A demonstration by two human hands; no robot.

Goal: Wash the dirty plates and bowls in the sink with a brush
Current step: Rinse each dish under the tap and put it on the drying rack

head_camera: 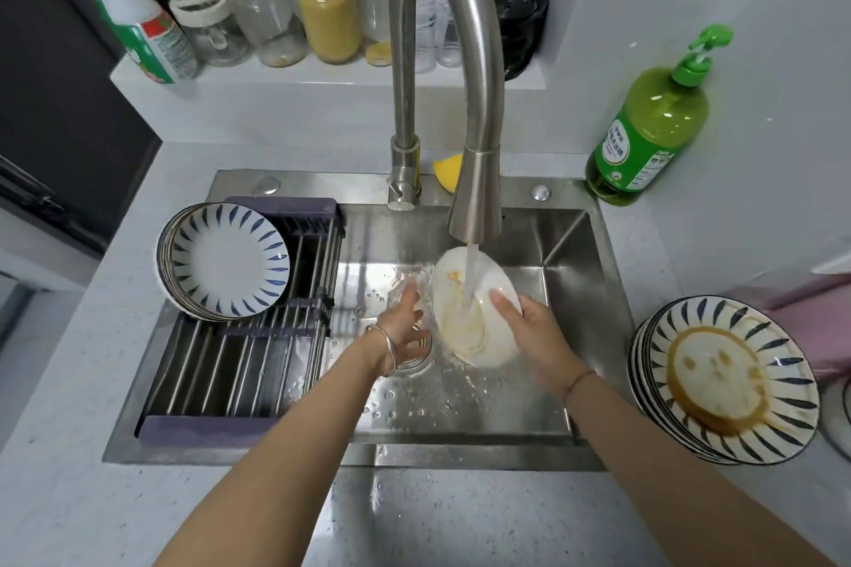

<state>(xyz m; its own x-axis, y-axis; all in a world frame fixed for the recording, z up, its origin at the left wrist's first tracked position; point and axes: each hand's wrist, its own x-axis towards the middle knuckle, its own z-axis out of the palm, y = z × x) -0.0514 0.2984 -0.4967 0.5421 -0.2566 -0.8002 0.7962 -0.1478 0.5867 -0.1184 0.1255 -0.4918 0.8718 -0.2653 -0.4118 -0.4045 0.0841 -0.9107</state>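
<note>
A white bowl (460,318) smeared with yellow residue is tilted over the sink (575,244), and water from the faucet (476,180) runs into it. My right hand (539,336) grips the bowl's right rim with the thumb on the inside. My left hand (405,327) is just left of the bowl with its fingers spread, wet and holding nothing; I cannot tell if it touches the rim. A stack of dirty blue-striped plates (727,378), the top one ringed with brown sauce, sits on the counter to the right. No brush is in either hand.
Clean striped plates (225,262) lean in a drying rack (239,364) across the sink's left side. A green soap bottle (649,138) stands at the back right, with a yellow sponge (449,168) behind the faucet. Jars and bottles (327,14) line the rear ledge.
</note>
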